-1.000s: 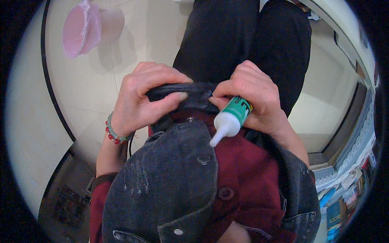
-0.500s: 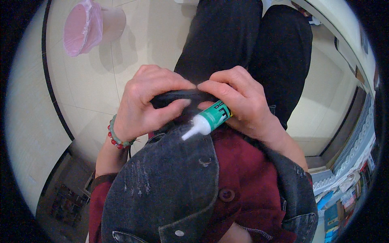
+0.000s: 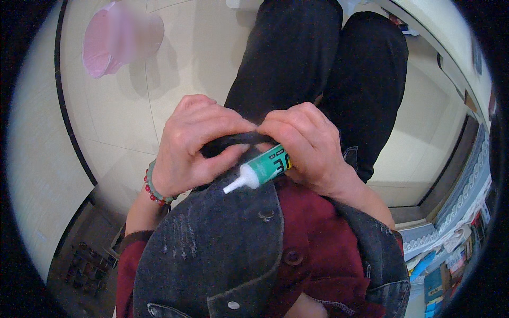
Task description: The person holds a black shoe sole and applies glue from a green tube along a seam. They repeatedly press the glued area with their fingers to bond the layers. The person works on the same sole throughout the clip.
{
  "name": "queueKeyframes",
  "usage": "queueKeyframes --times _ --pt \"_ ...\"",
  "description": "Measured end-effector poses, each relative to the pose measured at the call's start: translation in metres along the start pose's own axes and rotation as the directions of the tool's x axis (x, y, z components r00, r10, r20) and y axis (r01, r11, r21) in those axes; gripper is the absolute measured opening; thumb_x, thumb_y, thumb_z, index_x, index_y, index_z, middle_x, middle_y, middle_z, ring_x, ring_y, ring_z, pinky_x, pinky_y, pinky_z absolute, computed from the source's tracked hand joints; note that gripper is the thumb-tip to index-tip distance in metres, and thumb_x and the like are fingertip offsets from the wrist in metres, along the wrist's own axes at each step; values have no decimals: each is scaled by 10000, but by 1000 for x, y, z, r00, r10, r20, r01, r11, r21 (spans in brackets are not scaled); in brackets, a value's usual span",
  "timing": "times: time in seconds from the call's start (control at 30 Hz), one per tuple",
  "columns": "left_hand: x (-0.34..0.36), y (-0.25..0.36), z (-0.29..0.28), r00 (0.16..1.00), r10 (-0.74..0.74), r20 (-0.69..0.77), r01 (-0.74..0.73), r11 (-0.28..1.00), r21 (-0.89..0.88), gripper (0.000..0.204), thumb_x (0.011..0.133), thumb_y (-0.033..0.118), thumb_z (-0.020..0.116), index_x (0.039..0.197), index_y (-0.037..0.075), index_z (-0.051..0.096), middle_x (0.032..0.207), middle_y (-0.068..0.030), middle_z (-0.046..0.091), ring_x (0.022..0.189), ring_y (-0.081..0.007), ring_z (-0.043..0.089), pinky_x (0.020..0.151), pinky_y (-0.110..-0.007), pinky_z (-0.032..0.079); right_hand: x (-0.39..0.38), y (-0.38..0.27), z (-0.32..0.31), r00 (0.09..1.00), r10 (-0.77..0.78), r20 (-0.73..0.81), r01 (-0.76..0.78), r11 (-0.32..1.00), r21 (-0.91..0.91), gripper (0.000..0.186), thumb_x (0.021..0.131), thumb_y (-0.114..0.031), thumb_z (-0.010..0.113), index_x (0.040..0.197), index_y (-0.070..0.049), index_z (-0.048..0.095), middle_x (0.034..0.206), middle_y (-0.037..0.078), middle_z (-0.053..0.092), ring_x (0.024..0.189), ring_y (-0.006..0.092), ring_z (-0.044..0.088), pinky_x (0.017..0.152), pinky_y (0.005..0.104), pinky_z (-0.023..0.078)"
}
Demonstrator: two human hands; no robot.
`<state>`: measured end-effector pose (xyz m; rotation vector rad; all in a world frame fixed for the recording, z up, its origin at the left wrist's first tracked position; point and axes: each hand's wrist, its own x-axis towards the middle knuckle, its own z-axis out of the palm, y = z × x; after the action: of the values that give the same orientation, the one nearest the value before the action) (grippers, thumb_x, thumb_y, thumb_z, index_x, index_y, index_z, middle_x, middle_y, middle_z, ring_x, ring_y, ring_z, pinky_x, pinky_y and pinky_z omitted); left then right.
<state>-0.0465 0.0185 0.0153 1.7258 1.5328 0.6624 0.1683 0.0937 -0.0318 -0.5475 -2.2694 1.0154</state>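
A black strap-like strip (image 3: pixel 233 140) is stretched between my hands above my lap; its exact kind I cannot tell. My left hand (image 3: pixel 192 140) pinches it between thumb and fingers, the thumb on the near side. My right hand (image 3: pixel 308 142) pinches the strip's other side, its fingertips touching the left ones. Tucked in the right hand's palm as well is a green glue tube (image 3: pixel 265 167) with a white tapered nozzle, which points down to the left. The tube's rear end is hidden by the right hand.
Black trousers (image 3: pixel 289 58) cover my legs beyond the hands, and a dark denim jacket (image 3: pixel 222 228) lies over my front. A pink-lined bin (image 3: pixel 98 50) stands on the tiled floor (image 3: pixel 196 58) at far left. Books and papers (image 3: pixel 442 275) crowd the lower right.
Both hands have come slightly nearer to me with the strip. The glue tube has shifted a little left and down with the right hand. Both grips stay closed.
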Motion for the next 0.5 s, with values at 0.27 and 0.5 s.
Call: queueKeyframes --times 0.27,0.5 --pt "2 0 -5 998 -62 28 63 996 -57 330 693 95 788 1013 63 719 973 -54 731 936 -265 671 973 -437 446 1 0 -3 1000 26 -15 -26 1000 6 279 735 -105 709 1001 -65 636 973 85 642 822 277 636 711 391 542" --pt "1 -1 -9 989 -137 57 143 982 -122 297 707 74 779 992 58 699 991 -71 734 978 -261 671 1021 -457 430 3 3 -2 999 27 -25 -26 999 23 290 759 -131 779 1009 -62 651 938 87 669 804 270 643 689 374 524"
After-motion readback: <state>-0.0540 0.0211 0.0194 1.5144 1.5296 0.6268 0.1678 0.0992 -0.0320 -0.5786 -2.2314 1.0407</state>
